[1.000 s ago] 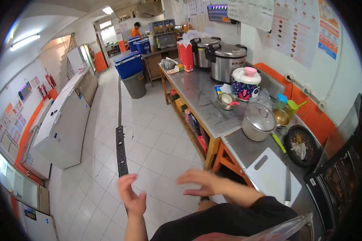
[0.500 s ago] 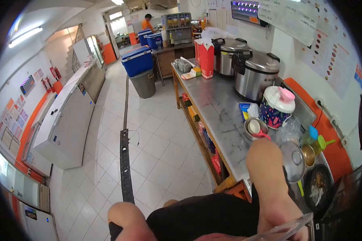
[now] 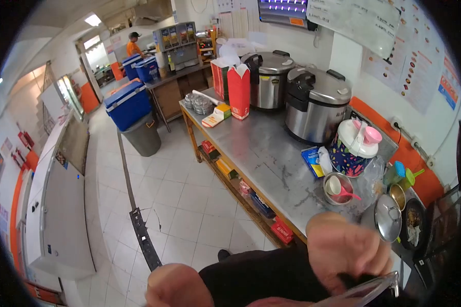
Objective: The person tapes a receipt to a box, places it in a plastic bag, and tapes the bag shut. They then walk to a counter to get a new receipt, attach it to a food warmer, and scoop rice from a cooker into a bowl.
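Note:
My right hand (image 3: 346,248) is at the lower right, in front of the steel table's near corner, slightly blurred. Its fingers are curled in beside dark cloth; what they hold, if anything, is hidden. At the bottom left of centre, my left hand (image 3: 179,286) shows only as a rounded patch of skin, its fingers out of sight. Beyond my right hand, a metal bowl (image 3: 342,197) holds a small cup and a pink spoon. A silver lid (image 3: 388,217) leans beside a dark pan (image 3: 413,227).
The steel table (image 3: 264,148) carries two large cookers (image 3: 317,107), a red paper bag (image 3: 239,92) and a patterned jug (image 3: 349,153). A blue cooler (image 3: 128,105) rests on a grey bin (image 3: 142,137). A person in orange (image 3: 133,48) stands far back; a black floor strip (image 3: 144,240) crosses the tiles.
The view has turned right and come closer to the table, so the bin and cookers appear further left. My right arm has turned, and its curled fingers now show.

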Motion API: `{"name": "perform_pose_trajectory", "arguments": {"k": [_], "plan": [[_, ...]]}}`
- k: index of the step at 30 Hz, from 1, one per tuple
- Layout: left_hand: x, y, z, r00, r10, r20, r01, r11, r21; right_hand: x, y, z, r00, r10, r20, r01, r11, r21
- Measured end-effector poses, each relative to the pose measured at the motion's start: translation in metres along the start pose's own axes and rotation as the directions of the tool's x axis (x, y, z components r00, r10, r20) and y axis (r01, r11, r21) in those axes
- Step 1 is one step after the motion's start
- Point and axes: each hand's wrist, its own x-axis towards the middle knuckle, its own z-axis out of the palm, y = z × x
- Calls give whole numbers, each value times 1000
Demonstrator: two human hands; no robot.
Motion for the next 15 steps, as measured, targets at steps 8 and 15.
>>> {"name": "perform_pose_trajectory", "arguments": {"k": [8,15], "plan": [[24,-147,-41,433,-844,317,886,332,-325,-65,99,17,224,953,202,-974,212,76],[0,-233,-94,416,-750,514,868,158,-471,-98,148,-9,117,892,436,-993,90,83]]}}
